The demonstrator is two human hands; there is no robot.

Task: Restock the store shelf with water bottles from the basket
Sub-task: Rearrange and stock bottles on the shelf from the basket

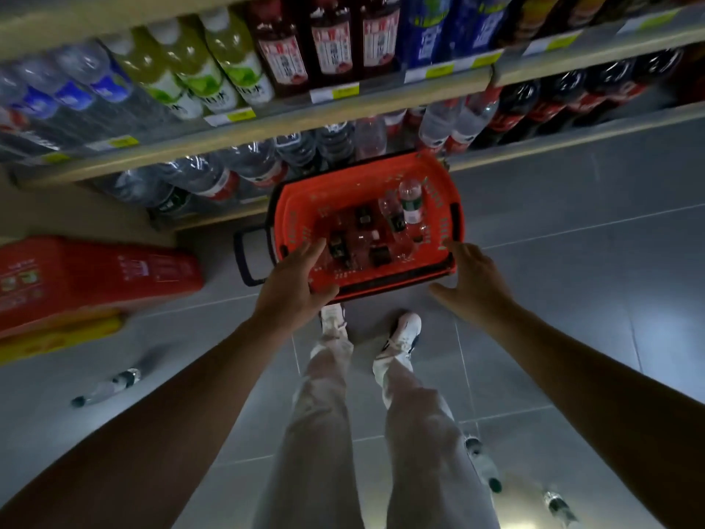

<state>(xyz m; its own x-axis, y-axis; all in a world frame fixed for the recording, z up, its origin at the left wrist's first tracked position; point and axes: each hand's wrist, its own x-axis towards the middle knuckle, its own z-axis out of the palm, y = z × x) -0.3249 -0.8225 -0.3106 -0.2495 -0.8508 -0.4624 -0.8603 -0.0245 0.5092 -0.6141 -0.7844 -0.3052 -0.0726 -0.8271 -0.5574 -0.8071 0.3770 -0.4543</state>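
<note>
- The basket (366, 223) sits on the floor at 12 o'clock from the person's feet, hard against the bottom shelf (244, 211).
- Bottles (410, 202) lie jumbled inside; one points toward 12.
- Both hands are spread and empty: left hand (295, 284) over the near rim, right hand (473, 274) just outside the near right corner.
- The left is nearer the bottles.

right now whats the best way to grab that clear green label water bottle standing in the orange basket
Take the clear green-label water bottle just under its cap, coming straight down from above. It stands tallest in the orange plastic basket, near the right wall, so its neck is free while other bottles crowd its base.
</note>
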